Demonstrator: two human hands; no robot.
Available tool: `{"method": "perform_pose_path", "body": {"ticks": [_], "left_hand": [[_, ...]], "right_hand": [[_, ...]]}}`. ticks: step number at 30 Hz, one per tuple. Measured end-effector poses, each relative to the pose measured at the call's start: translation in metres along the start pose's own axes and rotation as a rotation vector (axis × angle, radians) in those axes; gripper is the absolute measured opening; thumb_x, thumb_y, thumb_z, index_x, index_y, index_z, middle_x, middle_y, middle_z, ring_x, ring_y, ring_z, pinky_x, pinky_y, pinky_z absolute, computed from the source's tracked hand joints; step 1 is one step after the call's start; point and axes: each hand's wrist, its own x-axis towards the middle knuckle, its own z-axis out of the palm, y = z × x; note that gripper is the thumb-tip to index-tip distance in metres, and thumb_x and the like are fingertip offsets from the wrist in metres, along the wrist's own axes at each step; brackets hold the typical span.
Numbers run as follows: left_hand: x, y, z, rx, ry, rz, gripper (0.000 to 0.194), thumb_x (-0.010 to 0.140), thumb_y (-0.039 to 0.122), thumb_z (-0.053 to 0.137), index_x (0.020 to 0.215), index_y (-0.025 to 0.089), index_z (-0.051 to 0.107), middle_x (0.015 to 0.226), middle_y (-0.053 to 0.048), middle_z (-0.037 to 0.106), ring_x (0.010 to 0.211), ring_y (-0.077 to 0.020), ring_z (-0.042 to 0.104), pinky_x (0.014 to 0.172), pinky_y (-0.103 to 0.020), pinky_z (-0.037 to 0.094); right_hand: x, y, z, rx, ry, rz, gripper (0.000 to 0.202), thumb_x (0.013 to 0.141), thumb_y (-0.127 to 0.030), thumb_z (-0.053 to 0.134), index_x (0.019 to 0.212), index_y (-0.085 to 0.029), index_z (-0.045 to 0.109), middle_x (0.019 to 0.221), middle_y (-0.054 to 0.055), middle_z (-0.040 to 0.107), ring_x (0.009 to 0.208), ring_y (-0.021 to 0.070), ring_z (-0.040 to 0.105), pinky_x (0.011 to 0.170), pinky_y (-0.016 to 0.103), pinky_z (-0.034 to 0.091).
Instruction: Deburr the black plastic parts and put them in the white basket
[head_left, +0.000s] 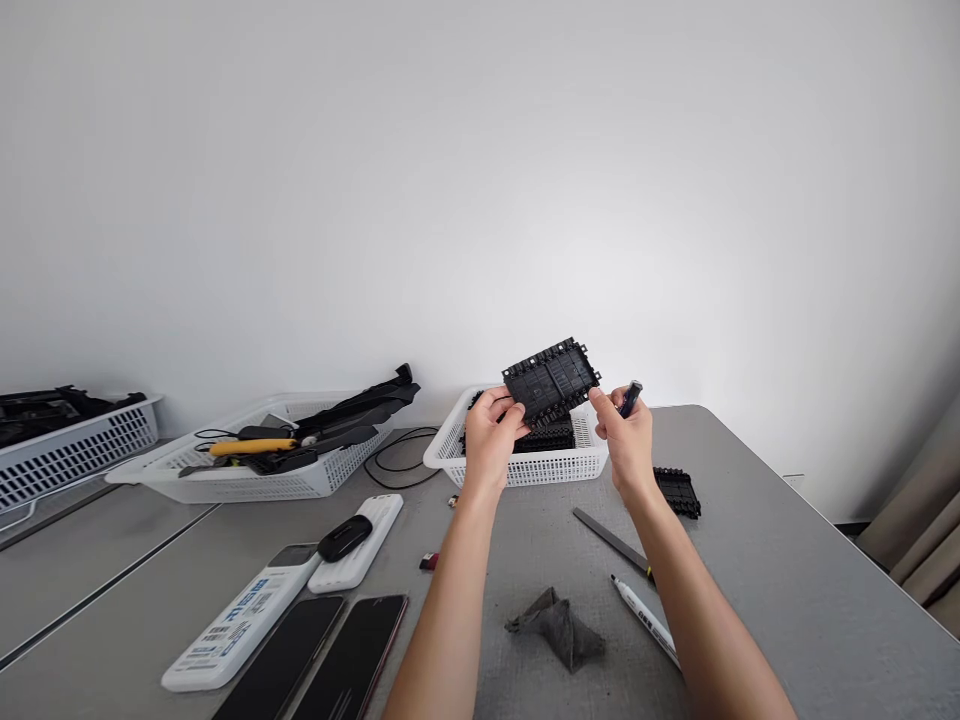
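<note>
A flat black plastic part [553,382] with notched, clipped edges is tilted up in front of me. My left hand [495,430] pinches its lower left edge between thumb and fingers. At its right corner is my right hand [624,432], closed around a small tool with a dark handle [631,398]; its working end is hidden. Behind and below, a white basket [517,470] holds more black plastic parts [551,437]. Another black part [677,492] lies on the table beyond my right forearm.
On the grey table [772,560] lie a flat file [611,538], a white marker [643,618] and a crumpled grey cloth [559,630]. To the left are two phones [349,660], white devices [244,620], a black mouse [345,539] and a basket with a yellow-handled tool [251,447].
</note>
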Motion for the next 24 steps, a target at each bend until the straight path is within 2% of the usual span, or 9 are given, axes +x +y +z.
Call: {"method": "perform_pose_path", "body": {"ticks": [4, 8, 11, 14, 17, 20, 24], "left_hand": [[-0.003, 0.002, 0.002, -0.13, -0.078, -0.124, 0.036, 0.059, 0.019, 0.068, 0.092, 0.018, 0.053, 0.081, 0.0, 0.066, 0.068, -0.014, 0.065, 0.063, -0.026, 0.052], [-0.007, 0.004, 0.003, -0.117, -0.167, -0.149, 0.051, 0.058, 0.013, 0.071, 0.104, 0.02, 0.053, 0.093, -0.001, 0.068, 0.083, -0.0175, 0.067, 0.074, -0.031, 0.054], [-0.011, 0.007, 0.004, 0.002, -0.266, -0.125, 0.053, 0.063, 0.024, 0.079, 0.111, 0.021, 0.059, 0.095, -0.003, 0.069, 0.085, -0.0195, 0.067, 0.077, -0.033, 0.054], [-0.013, 0.008, 0.006, 0.106, -0.353, -0.084, 0.044, 0.071, 0.041, 0.077, 0.106, 0.017, 0.068, 0.095, -0.008, 0.073, 0.093, -0.0242, 0.068, 0.082, -0.035, 0.052], [-0.014, 0.006, 0.006, 0.191, -0.324, -0.05, 0.044, 0.074, 0.046, 0.074, 0.106, 0.016, 0.07, 0.098, -0.011, 0.075, 0.099, -0.0276, 0.067, 0.084, -0.036, 0.052], [-0.012, 0.001, 0.004, 0.29, -0.296, -0.035, 0.045, 0.073, 0.041, 0.075, 0.11, 0.016, 0.069, 0.099, -0.012, 0.075, 0.098, -0.0289, 0.069, 0.081, -0.037, 0.053], [-0.007, -0.007, 0.002, 0.32, -0.276, 0.054, 0.035, 0.074, 0.034, 0.071, 0.104, 0.016, 0.07, 0.095, -0.012, 0.076, 0.096, -0.0289, 0.07, 0.078, -0.035, 0.053]], "right_hand": [[0.002, 0.005, -0.001, -0.033, -0.028, 0.024, 0.049, 0.072, -0.044, 0.079, 0.082, -0.024, 0.035, 0.06, -0.01, 0.032, 0.051, 0.0089, 0.027, 0.049, 0.023, 0.027], [0.002, 0.006, 0.0, 0.048, 0.007, -0.011, 0.052, 0.071, -0.045, 0.08, 0.08, -0.024, 0.033, 0.063, -0.01, 0.03, 0.052, 0.008, 0.027, 0.048, 0.022, 0.027], [0.006, 0.007, -0.003, 0.025, 0.073, -0.057, 0.052, 0.069, -0.045, 0.08, 0.079, -0.023, 0.035, 0.069, -0.008, 0.036, 0.057, 0.0083, 0.033, 0.051, 0.022, 0.029], [0.009, 0.008, -0.006, -0.038, 0.097, -0.101, 0.051, 0.069, -0.046, 0.079, 0.078, -0.022, 0.035, 0.07, -0.007, 0.039, 0.061, 0.0093, 0.036, 0.056, 0.023, 0.032], [0.009, 0.006, -0.009, -0.144, 0.093, -0.16, 0.045, 0.072, -0.045, 0.076, 0.078, -0.022, 0.038, 0.074, -0.005, 0.043, 0.064, 0.01, 0.037, 0.061, 0.024, 0.034], [0.005, -0.001, -0.009, -0.269, 0.067, -0.18, 0.038, 0.076, -0.042, 0.072, 0.079, -0.022, 0.041, 0.077, -0.003, 0.046, 0.062, 0.0106, 0.035, 0.06, 0.025, 0.033], [-0.006, -0.013, -0.004, -0.387, 0.068, -0.175, 0.033, 0.082, -0.043, 0.068, 0.08, -0.023, 0.042, 0.072, -0.004, 0.04, 0.061, 0.0123, 0.032, 0.056, 0.026, 0.028]]}}
